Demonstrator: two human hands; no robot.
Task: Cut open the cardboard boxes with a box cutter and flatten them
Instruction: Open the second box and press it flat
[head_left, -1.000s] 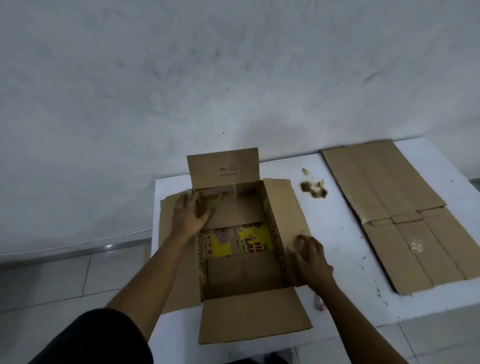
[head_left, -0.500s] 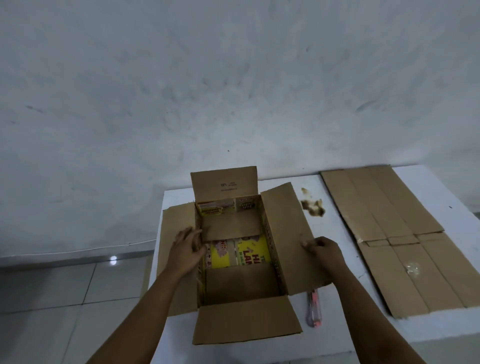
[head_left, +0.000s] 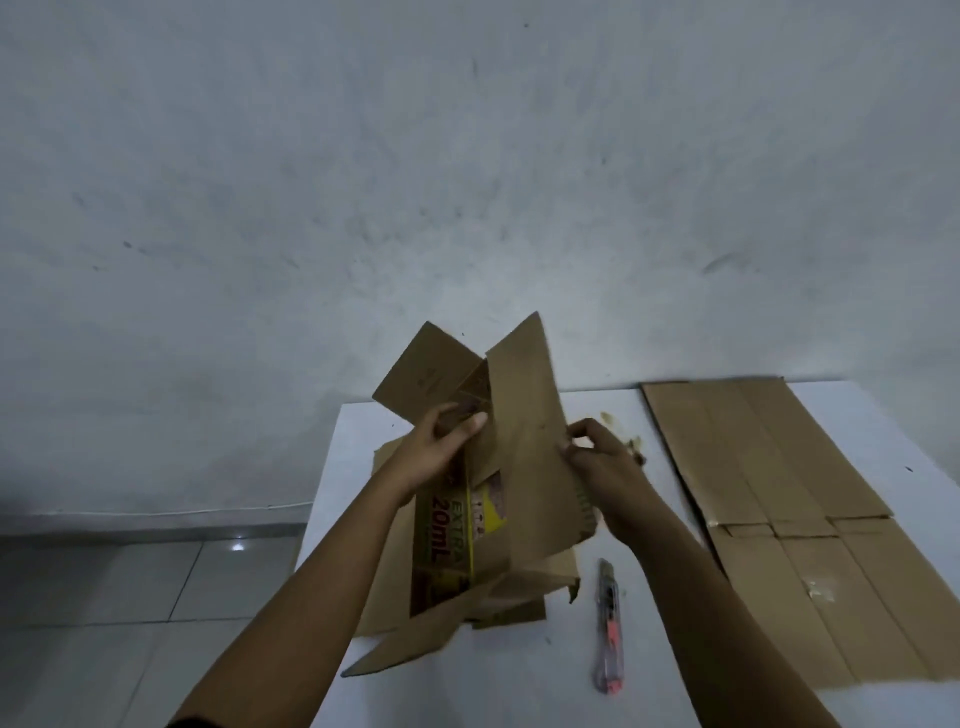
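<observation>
A brown cardboard box (head_left: 524, 457) with its flaps open is lifted and tilted over the white table (head_left: 519, 691), its printed yellow side facing me. My left hand (head_left: 441, 452) grips the box's left wall near the top. My right hand (head_left: 597, 457) grips its right edge. A box cutter (head_left: 608, 623) with a pink and clear handle lies on the table to the right of the box, untouched by either hand.
A flattened cardboard box (head_left: 769, 509) lies on the right part of the table. Small brown scraps (head_left: 631, 444) sit behind my right hand. A grey wall rises behind the table and tiled floor (head_left: 130, 597) lies to the left.
The box stood flat and open on the table; both hands have now gripped its sides and lifted and tilted it up. The view has tipped upward.
</observation>
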